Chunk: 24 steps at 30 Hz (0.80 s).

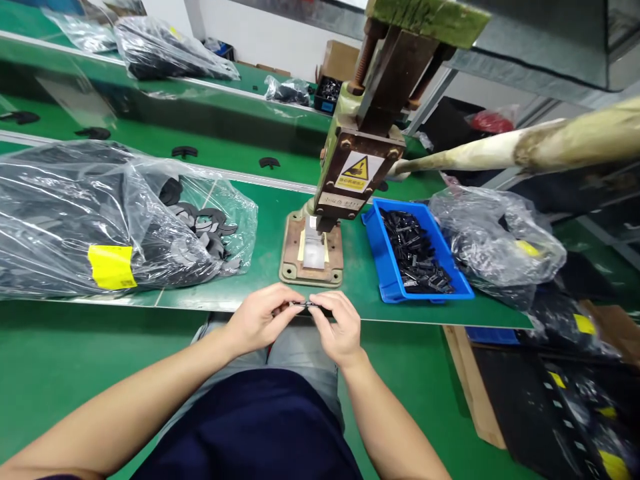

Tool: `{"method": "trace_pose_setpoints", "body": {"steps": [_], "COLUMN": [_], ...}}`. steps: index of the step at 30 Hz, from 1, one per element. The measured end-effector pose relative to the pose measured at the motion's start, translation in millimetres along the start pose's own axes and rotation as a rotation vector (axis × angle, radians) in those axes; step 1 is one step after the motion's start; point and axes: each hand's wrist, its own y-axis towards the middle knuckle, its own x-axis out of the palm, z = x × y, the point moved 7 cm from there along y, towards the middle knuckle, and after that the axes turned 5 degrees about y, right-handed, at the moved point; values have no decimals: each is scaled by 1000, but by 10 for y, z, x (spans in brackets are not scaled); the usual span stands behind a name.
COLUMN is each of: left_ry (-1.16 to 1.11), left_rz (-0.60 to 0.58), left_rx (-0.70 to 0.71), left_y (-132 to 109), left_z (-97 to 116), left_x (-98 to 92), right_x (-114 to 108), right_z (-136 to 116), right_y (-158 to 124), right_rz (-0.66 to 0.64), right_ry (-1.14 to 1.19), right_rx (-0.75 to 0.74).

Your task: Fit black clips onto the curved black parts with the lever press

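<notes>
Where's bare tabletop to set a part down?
Green tabletop shows between the large plastic bag and the press base, and between that base and the blue bin. Crowded: left, under that bag; right of the bin, by the crumpled bag.

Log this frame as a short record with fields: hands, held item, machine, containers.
Left hand: pinching a small dark part at one end
Right hand: pinching its other end
Machine: press on the green table, beyond the hands
Blue bin: right of press, holding small black parts
Clear bag: left of press, dark pieces inside
</notes>
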Motion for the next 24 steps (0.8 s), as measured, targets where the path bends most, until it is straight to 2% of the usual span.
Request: {"method": "trace_pose_setpoints", "body": {"steps": [10, 14, 16, 18, 20, 22, 24], "left_ry": [0, 17, 49, 109, 193, 279, 363], "left_rz": [4, 10, 24, 55, 95, 111, 96], "left_rx": [49, 149, 175, 146, 99, 77, 85], "left_y": [-3, 61, 155, 312, 517, 742, 952], "left_z": [-23, 22, -35, -181, -369, -538, -652], "left_x": [23, -27, -89, -177, -266, -308, -286], "right_x": [31, 34, -48, -281, -686, -1145, -1513], "right_z": [81, 73, 92, 108, 37, -212, -598], "right_y": [22, 38, 114, 296, 590, 938, 1277], "right_rz": [11, -10, -24, 40, 235, 479, 638], "right_ry": [51, 36, 15, -20, -32, 50, 250], "right_rx": [-16, -24, -20, -4, -17, -139, -373]}}
